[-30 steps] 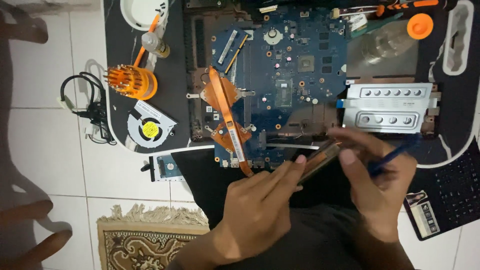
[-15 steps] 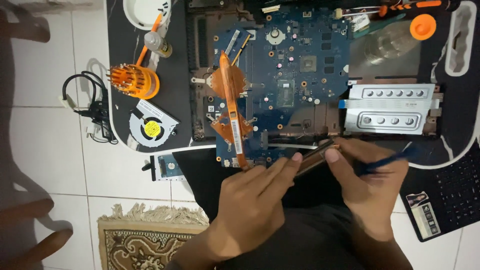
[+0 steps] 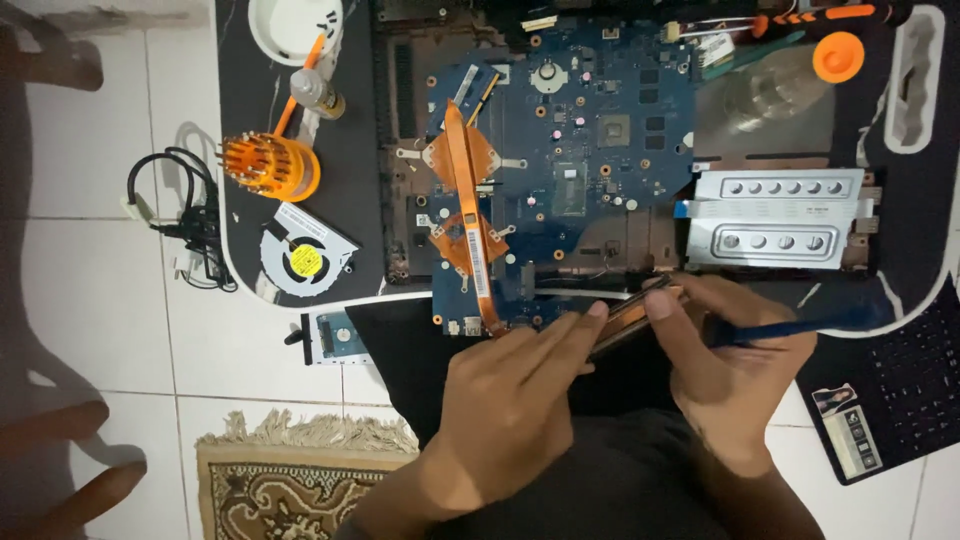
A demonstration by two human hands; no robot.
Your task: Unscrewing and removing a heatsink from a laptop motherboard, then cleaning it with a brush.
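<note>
My left hand (image 3: 520,400) reaches forward and its fingertips pinch the near end of a thin brown flat part (image 3: 632,312) at the front edge of an opened laptop. My right hand (image 3: 745,370) presses a thumb on the other end of that part and holds a blue pry tool (image 3: 800,328) that points right. Just beyond the fingers lies the blue motherboard (image 3: 610,130). A copper heat pipe (image 3: 468,215) rests across its left side.
A silver drive caddy (image 3: 775,220) sits right of the board. On the dark mat at left are a cooling fan (image 3: 300,260), an orange bit holder (image 3: 265,165) and a white bowl (image 3: 290,25). A black cable (image 3: 185,230), a rug (image 3: 290,490) and a keyboard (image 3: 900,385) lie around.
Both hands stay on the brown part. My left fingertips have crept a little further along it toward the right hand, and the view has shifted slightly.
</note>
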